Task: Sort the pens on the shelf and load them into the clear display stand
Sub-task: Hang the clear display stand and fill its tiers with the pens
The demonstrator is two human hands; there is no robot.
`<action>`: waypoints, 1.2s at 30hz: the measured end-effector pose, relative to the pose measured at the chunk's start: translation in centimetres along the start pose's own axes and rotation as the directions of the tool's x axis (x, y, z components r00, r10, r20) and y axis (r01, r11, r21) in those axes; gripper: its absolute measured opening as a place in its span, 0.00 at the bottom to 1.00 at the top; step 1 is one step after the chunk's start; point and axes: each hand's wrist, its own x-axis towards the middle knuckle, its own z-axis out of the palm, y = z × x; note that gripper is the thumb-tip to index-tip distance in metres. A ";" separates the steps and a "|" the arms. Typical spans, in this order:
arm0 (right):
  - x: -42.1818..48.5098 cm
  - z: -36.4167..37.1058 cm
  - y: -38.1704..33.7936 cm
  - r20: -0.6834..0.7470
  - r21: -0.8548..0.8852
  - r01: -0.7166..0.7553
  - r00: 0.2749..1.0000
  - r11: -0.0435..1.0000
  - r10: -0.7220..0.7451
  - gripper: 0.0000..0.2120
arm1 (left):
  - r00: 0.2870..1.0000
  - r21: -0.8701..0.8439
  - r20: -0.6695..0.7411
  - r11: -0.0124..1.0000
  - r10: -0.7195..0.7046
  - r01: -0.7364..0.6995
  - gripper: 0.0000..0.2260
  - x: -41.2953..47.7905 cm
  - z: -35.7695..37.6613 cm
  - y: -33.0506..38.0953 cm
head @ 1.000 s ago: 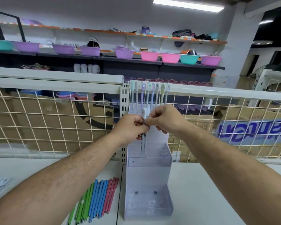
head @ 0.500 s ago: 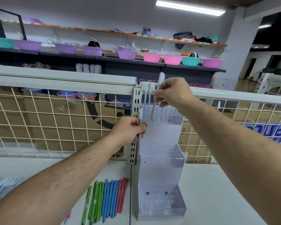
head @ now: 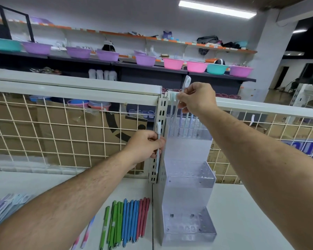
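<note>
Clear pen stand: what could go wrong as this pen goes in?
The right hand holds a white pen over the clear stand, whose top tier is crowded with pens; it might miss its hole or knock neighbours. The stand looks tall and narrow, so a sideways push could tip it.

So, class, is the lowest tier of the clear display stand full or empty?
Empty. The lowest tier shows only bare holes; pens stand just in the top tier.

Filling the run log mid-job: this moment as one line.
left hand: grips pale translucent pen | right hand: pinches second pale pen at top tier of clear tiered display stand | shelf: green, blue, red pens unloaded
</note>
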 end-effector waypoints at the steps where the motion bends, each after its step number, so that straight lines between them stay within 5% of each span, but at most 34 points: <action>1: 0.1 0.1 0.1 0.004 -0.016 0.000 1.000 1.000 0.000 0.06 | 1.000 0.000 0.000 1.000 -0.001 0.001 0.03 0.0 0.0 0.0; 9: -0.1 1.6 1.5 0.125 -0.268 0.053 0.992 0.962 -0.020 0.06 | 1.000 -0.005 0.009 1.000 0.005 -0.005 0.03 0.0 -0.1 0.2; 22: 0.3 1.9 1.5 0.213 -0.357 0.006 0.974 0.934 0.075 0.05 | 1.000 -0.006 0.009 1.000 0.007 -0.007 0.03 0.4 0.4 0.0; 28: -0.4 1.8 2.3 0.181 -0.574 0.130 0.983 0.809 -0.030 0.16 | 1.000 0.010 -0.012 1.000 0.020 -0.020 0.03 0.8 0.7 0.0; 36: -5.2 -0.6 4.4 0.477 -0.108 0.016 0.878 0.994 0.038 0.11 | 0.996 0.030 -0.030 0.996 0.080 -0.079 0.04 1.1 2.5 1.0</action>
